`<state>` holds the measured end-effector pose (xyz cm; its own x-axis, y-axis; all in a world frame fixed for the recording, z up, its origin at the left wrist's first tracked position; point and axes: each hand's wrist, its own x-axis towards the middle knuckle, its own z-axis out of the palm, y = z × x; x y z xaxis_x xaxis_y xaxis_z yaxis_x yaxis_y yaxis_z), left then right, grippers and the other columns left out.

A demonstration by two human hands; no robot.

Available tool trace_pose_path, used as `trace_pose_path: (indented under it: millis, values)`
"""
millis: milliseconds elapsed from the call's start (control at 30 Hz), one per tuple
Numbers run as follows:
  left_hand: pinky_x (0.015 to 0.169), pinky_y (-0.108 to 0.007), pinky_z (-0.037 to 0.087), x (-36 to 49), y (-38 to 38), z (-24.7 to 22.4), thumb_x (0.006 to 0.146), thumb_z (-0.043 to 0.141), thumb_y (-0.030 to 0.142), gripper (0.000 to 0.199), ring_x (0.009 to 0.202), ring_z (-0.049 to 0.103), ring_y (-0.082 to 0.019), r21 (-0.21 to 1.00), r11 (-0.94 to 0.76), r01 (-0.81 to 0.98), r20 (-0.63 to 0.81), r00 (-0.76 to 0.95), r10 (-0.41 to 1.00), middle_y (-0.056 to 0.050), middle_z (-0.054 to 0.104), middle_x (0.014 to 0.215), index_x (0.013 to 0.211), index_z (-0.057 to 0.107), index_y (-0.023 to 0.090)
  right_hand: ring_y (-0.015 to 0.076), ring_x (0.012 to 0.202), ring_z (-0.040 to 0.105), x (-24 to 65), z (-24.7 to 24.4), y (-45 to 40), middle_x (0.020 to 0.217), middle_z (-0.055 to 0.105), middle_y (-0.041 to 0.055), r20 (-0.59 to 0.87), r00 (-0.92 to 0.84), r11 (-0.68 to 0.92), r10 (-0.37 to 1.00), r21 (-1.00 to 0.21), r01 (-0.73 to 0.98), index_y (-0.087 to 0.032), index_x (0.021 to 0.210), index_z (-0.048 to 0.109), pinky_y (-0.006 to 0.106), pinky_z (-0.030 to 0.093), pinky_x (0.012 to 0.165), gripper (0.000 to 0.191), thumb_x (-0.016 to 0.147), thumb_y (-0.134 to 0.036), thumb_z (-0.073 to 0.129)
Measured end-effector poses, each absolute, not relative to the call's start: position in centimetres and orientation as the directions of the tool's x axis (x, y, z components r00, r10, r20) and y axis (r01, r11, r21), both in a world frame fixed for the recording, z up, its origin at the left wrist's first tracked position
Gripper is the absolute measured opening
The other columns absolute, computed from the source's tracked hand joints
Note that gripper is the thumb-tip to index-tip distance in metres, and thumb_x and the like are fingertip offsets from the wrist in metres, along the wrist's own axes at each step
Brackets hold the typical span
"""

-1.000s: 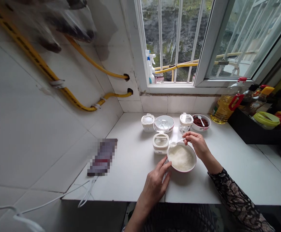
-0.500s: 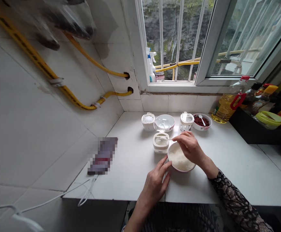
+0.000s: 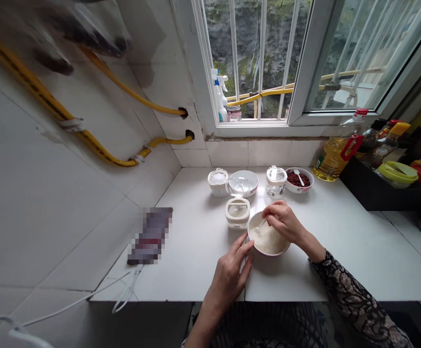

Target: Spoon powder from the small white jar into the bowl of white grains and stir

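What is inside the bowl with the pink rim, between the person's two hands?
The bowl holds a white, fine-looking mass; its exact kind cannot be told. A small white spoon dips into it. The right hand covers the far part, so that part cannot be seen.

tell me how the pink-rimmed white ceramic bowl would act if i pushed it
The pink-rimmed white ceramic bowl looks glazed, so it is probably fragile and fairly heavy for its size with that white food inside. Its low, rounded shape suggests it would slide on the smooth white counter rather than tip.
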<state>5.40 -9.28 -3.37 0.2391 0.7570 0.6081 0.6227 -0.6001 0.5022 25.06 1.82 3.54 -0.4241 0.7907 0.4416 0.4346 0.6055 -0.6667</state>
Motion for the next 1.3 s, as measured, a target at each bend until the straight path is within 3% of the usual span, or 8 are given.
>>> trace_pose_path:
  millis: [200,467,1133,1300]
  values:
    - [0.095,-0.035,0.06,5.4,-9.3,-3.4,0.095,0.048,0.008,0.041,0.128,0.062,-0.025,0.507,-0.601,0.618,0.606,0.241,0.758,-0.015,0.063,0.136,0.134,0.051,0.022,0.0153,0.051,0.051,25.9,3.9,2.6,0.049,0.058,-0.0018,0.18,-0.211,0.228,0.961,-0.947,0.229,-0.02,0.063,0.066,0.029,0.041,0.058,0.016,0.068,-0.024,0.052]
    - [0.096,-0.034,0.059,5.4,-9.3,-3.3,0.096,0.048,0.009,0.04,0.129,0.061,-0.025,0.506,-0.605,0.615,0.606,0.246,0.757,-0.015,0.061,0.139,0.134,0.051,0.022,0.0131,0.049,0.048,26.3,4.3,3.1,0.046,0.056,-0.0014,0.023,-0.18,0.024,0.983,-1.0,0.006,-0.018,0.058,0.069,0.028,0.04,0.056,0.013,0.059,-0.026,0.058]
    - [0.095,-0.034,0.06,5.5,-9.3,-3.4,0.096,0.048,0.009,0.037,0.127,0.063,-0.025,0.514,-0.601,0.613,0.607,0.236,0.759,-0.016,0.061,0.138,0.131,0.052,0.021,0.0129,0.052,0.051,26.1,4.4,3.0,0.049,0.059,-0.0016,0.021,-0.174,0.007,0.985,-0.997,-0.079,-0.017,0.064,0.07,0.03,0.043,0.062,0.012,0.062,-0.027,0.063]
    - [0.095,-0.034,0.059,5.5,-9.2,-3.2,0.095,0.048,0.008,0.038,0.125,0.064,-0.025,0.512,-0.606,0.609,0.614,0.234,0.754,-0.016,0.062,0.137,0.131,0.053,0.021,0.0156,0.059,0.058,24.9,4.3,2.5,0.061,0.067,0.0011,0.15,-0.187,0.136,0.971,-0.987,-0.084,-0.018,0.078,0.07,0.031,0.048,0.064,0.014,0.073,-0.03,0.065]
